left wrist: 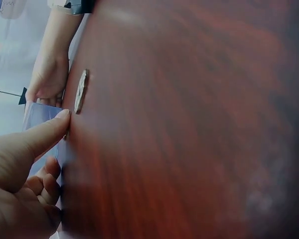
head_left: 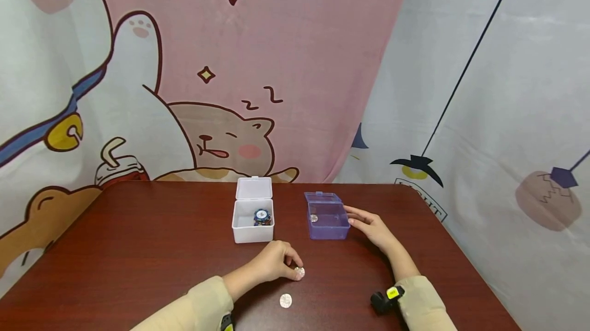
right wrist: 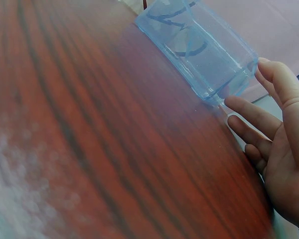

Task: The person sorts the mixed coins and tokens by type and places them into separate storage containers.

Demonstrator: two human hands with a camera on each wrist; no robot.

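Observation:
In the head view my left hand [head_left: 276, 263] is low over the table, thumb and fingertips pinching a silvery coin [head_left: 300, 273]. The left wrist view shows the thumb [left wrist: 52, 130] covering most of that coin. Nearer to me a second coin [head_left: 286, 301] lies flat on the tabletop; it appears edge-on in the left wrist view. My right hand [head_left: 374, 228] rests its fingertips against the right side of a translucent blue-purple box [head_left: 328, 232], its fingers loosely extended. This box stands with its lid up, and another coin [head_left: 314, 218] shows inside at the left.
Left of the purple box stands a white box [head_left: 253, 234] with its lid raised, holding a stack of dark poker chips [head_left: 262, 216]. Both boxes are toward the back of the brown wooden table [head_left: 152, 249]. A cartoon-printed curtain [head_left: 313, 64] hangs behind.

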